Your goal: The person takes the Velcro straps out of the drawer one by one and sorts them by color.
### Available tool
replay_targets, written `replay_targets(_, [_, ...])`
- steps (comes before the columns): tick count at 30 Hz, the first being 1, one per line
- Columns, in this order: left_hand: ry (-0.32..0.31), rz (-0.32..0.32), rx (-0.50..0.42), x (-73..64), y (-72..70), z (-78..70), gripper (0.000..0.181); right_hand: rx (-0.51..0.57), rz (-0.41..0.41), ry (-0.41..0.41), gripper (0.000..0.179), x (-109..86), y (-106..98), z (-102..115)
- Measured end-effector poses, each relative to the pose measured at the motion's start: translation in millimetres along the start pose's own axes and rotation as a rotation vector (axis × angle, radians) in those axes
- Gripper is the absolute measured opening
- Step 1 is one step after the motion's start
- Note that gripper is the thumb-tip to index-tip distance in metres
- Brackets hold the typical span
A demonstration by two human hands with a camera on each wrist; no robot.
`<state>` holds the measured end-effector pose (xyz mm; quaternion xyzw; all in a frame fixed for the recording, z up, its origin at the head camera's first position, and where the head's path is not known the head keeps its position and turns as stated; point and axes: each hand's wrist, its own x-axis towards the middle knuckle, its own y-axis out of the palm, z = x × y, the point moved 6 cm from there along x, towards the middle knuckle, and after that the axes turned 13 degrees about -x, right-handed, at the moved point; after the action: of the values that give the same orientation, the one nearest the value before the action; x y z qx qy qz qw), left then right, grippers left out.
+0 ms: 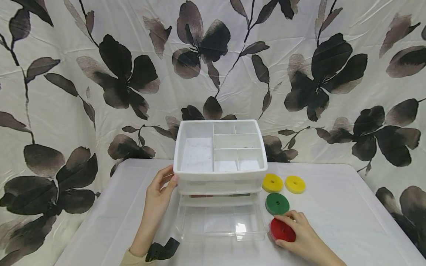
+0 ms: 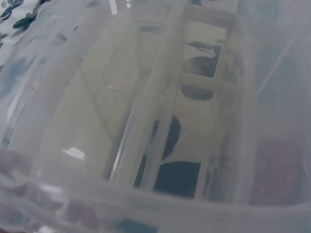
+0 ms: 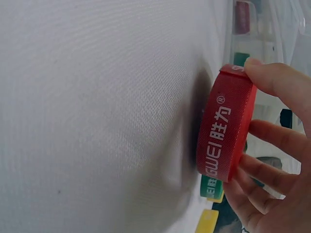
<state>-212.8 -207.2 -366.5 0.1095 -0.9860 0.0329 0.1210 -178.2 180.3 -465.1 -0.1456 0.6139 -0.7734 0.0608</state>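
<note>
A white drawer organizer (image 1: pixel 221 183) with a divided top tray stands on the table, its clear lower drawer (image 1: pixel 221 220) pulled out towards me. My left hand (image 1: pixel 159 192) grips the organizer's left front corner, thumb in front and fingers along the side. Right of the drawer, my right hand (image 1: pixel 301 234) holds a red strap roll (image 1: pixel 283 231) between thumb and fingers; in the right wrist view the red roll (image 3: pixel 226 126) is upright on its edge with white lettering. Just behind it lies a green roll (image 1: pixel 277 204). Through clear plastic, the left wrist view shows a red item (image 2: pixel 277 172).
Two yellow rolls (image 1: pixel 272 183) lie side by side behind the green one. The white-covered table (image 1: pixel 332 207) ends at a floral cloth backdrop (image 1: pixel 233 74). A black wrist device (image 1: pixel 163 249) sits at my left sleeve (image 1: pixel 134 259).
</note>
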Motion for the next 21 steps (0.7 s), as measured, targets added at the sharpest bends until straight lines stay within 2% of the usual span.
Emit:
replay_targets(10, [0.001,0.013,-0.004,-1.4,0.1,-3.1,0.041,0.015,0.115,0.033,0.062,4.3,6.0,-1.4])
replay_targets(17, [-0.003,0.017,-0.009,-2.2,0.1,-4.1,0.04,-0.005,0.106,0.018,0.06,5.1,7.9,-1.4])
replay_targets(21, [-0.007,0.016,-0.006,-2.5,0.3,-3.5,0.041,0.003,0.132,0.042,0.062,5.6,10.2,-1.7])
